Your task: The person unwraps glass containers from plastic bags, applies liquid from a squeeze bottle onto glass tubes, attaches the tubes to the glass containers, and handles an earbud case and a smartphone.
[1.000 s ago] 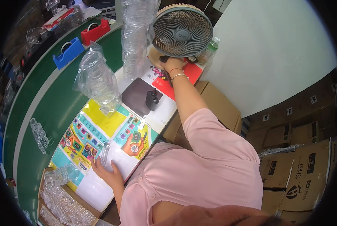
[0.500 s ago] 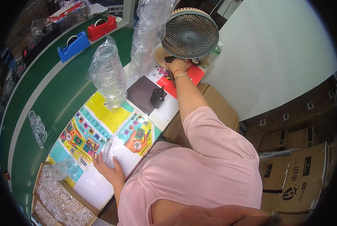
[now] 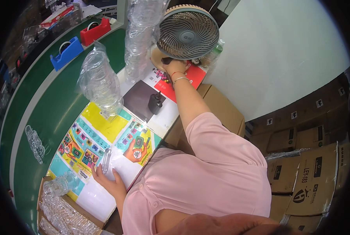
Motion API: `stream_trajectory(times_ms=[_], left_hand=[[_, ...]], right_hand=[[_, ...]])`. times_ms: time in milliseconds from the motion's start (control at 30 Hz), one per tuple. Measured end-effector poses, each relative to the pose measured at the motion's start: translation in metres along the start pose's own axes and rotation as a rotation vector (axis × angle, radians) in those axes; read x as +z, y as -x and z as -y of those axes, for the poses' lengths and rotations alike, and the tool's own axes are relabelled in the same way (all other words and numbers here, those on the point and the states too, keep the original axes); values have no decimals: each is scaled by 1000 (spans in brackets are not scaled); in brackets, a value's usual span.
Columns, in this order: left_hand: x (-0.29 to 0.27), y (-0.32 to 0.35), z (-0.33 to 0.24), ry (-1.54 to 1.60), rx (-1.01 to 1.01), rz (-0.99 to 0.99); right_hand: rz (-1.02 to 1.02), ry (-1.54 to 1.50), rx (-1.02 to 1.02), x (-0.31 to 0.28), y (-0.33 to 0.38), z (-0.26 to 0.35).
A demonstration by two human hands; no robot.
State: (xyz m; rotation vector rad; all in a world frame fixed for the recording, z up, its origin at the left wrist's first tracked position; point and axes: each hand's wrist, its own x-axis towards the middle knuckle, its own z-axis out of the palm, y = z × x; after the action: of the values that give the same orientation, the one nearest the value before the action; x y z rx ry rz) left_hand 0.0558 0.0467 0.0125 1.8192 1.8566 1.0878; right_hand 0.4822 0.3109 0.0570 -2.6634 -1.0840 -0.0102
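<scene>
My left hand (image 3: pixel 110 185) rests on the printed sheets with its fingers spread. Its fingertips lie beside the lower end of a slim clear plastic piece (image 3: pixel 106 159); whether they touch it I cannot tell. My right arm stretches far across the table, and my right hand (image 3: pixel 175 67) is at the base of a grey desk fan (image 3: pixel 188 37). A dark part shows at its fingertips, but the fingers are mostly hidden. Small pink and black bits (image 3: pixel 161 75) lie by that hand on a red sheet (image 3: pixel 196 77). Nearer stands a black dropper bottle (image 3: pixel 155 105) on a dark mat (image 3: pixel 137 100).
Bagged stacks of clear round plastic parts (image 3: pixel 100 84) stand along the table. A cardboard box (image 3: pixel 71 203) at lower left holds many clear pieces. More clear pieces (image 3: pixel 35 145) lie on the green surface, with blue (image 3: pixel 67 54) and red (image 3: pixel 96 32) tape dispensers behind. Cartons (image 3: pixel 314 176) fill the right.
The whole view has shifted a little, so the table and fan sit slightly further left. Both hands stay in nearly the same places beside the clear piece and the fan base.
</scene>
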Motion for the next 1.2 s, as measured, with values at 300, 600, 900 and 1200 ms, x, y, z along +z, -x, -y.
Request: stream_trajectory(times_ms=[300,600,900,1200], left_hand=[[3,2,0,-61,-7,-11],[13,3,3,-185,-16,-62],[18,5,-1,-313,-13,-141],[22,0,-68,-400,393,-39]], right_hand=[[-146,54,-531,-1,-34,-90],[-122,174,-769,-14,-96,-161],[6,211,-785,9,-142,-148],[-109,-56,-900,-74,0,-152]])
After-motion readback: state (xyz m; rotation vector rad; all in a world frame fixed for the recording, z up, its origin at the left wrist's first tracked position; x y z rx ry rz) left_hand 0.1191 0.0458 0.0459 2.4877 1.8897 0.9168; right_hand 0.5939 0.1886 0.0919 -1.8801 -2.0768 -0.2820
